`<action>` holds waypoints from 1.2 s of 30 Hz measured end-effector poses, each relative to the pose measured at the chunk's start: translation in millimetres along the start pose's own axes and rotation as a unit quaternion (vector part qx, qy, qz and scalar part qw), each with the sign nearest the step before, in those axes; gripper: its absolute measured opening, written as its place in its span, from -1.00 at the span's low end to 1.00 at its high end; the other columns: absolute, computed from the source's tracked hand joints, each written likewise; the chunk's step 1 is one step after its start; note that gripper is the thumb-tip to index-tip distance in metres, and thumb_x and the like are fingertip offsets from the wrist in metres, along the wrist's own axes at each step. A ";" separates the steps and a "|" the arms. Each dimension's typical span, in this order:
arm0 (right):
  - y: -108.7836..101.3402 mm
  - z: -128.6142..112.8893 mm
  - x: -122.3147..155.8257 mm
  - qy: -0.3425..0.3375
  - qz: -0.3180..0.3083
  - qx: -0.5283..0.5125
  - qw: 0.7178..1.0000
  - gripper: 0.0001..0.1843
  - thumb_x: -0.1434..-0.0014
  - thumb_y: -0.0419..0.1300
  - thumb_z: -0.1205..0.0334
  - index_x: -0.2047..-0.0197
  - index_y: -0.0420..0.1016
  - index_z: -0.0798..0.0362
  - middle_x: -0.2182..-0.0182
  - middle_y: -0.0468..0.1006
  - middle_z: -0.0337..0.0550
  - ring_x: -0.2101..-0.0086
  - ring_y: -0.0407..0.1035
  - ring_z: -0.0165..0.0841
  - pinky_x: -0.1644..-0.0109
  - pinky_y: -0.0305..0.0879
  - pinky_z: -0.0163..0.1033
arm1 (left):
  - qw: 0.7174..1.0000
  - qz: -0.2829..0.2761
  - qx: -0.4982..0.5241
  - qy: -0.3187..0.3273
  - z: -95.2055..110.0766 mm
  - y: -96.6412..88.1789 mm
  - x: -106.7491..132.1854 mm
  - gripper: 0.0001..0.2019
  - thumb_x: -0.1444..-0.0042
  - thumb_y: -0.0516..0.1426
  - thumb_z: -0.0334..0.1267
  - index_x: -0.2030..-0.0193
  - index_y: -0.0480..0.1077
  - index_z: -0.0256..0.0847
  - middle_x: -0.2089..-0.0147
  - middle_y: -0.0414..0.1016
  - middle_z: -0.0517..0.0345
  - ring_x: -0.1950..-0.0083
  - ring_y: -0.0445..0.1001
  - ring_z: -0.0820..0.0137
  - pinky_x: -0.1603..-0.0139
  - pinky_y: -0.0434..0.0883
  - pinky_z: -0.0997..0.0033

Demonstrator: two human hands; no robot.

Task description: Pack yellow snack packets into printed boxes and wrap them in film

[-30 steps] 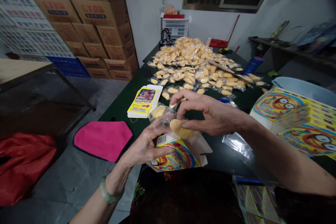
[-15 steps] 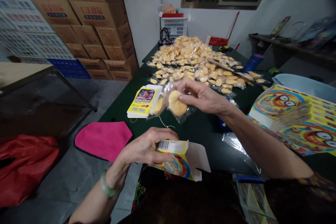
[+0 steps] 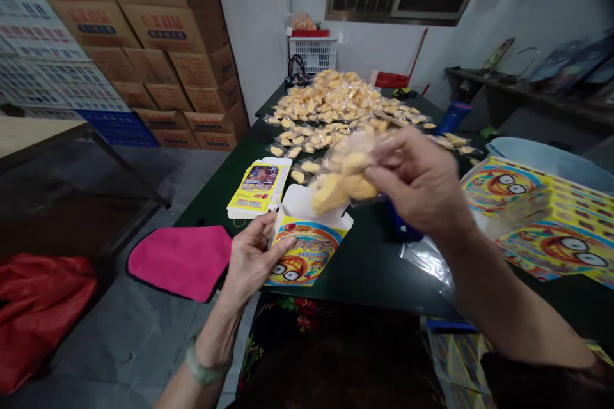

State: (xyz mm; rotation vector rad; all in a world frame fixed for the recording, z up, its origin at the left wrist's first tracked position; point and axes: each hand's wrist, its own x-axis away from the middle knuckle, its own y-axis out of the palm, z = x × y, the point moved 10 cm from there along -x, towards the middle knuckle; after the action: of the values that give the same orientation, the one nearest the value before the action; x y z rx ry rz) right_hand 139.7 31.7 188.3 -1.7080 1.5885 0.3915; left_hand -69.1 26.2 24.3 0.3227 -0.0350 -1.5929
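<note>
Printed box [image 3: 309, 254] leans rightward, its open end pointing up.

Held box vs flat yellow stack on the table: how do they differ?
The box is open at the top; the stack lies flat. The left hand grips the box, while the stack rests on the table. The box's front shows a big-eyed cartoon face; the stack's top shows a dark picture panel on yellow. Both are printed, with yellow and white showing.
</note>
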 end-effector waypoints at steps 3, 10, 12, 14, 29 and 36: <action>12.2 3.2 9.7 -0.025 -0.038 0.155 0.987 -0.93 -0.16 0.15 0.29 0.35 0.32 -0.03 0.50 0.38 -0.27 0.51 0.29 -0.44 0.41 0.28 -0.28 | 1.000 -0.003 -0.009 0.023 0.6 6.8 -1.2 -0.60 0.13 0.36 -0.26 0.12 0.42 -0.29 0.16 0.60 -0.02 0.16 0.58 0.27 0.14 0.56 0.33; 48.3 9.8 24.3 -0.063 -0.091 0.121 0.986 -0.92 -0.21 0.08 0.36 0.33 0.35 0.03 0.34 0.49 -0.15 0.31 0.40 -0.38 0.23 0.32 -0.25 | 1.000 0.006 0.017 0.019 -5.2 15.6 -2.3 -0.59 0.15 0.37 -0.25 0.15 0.40 -0.31 0.24 0.61 0.02 0.26 0.59 0.34 0.22 0.55 0.41; 52.1 14.1 26.0 -0.085 -0.081 0.126 0.985 -0.93 -0.18 0.12 0.33 0.35 0.40 0.07 0.17 0.48 -0.01 0.12 0.37 -0.28 0.09 0.32 -0.16 | 0.999 0.022 0.023 0.001 -11.2 14.0 -1.9 -0.56 0.17 0.38 -0.22 0.15 0.39 -0.31 0.24 0.61 0.00 0.26 0.59 0.33 0.23 0.55 0.39; 51.8 19.1 26.8 -0.096 -0.075 0.178 0.976 -0.93 -0.16 0.17 0.31 0.35 0.46 0.08 0.16 0.46 0.02 0.10 0.34 -0.23 0.09 0.30 -0.13 | 0.999 0.027 0.025 -0.006 -16.1 12.8 -1.4 -0.56 0.18 0.38 -0.21 0.16 0.39 -0.30 0.23 0.61 0.00 0.27 0.59 0.33 0.23 0.55 0.39; 41.5 -7.7 42.5 -0.112 -0.076 0.319 0.938 -0.70 -0.25 0.08 0.30 -0.04 0.40 0.10 0.11 0.51 0.04 0.14 0.40 -0.26 0.13 0.33 -0.21 | 0.996 0.011 0.034 0.076 -10.4 24.5 -16.5 -0.64 0.17 0.36 -0.32 0.22 0.36 -0.25 0.24 0.58 0.10 0.24 0.55 0.42 0.18 0.50 0.47; 85.1 12.1 61.0 -0.175 -0.174 0.407 0.879 -0.71 -0.28 0.04 0.29 0.01 0.44 0.23 0.25 0.55 0.03 0.26 0.34 -0.22 0.21 0.23 -0.16 | 0.995 -0.010 0.089 0.053 -36.4 24.2 -17.4 -0.66 0.11 0.34 -0.33 0.22 0.31 -0.22 0.20 0.57 0.13 0.22 0.55 0.45 0.16 0.49 0.49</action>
State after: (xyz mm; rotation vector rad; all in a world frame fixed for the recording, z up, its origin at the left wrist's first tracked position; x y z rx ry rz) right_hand 73.2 1.5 112.2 -1.1287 0.9358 -0.1478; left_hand -37.0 48.4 -2.0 0.5476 -0.0921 -1.5941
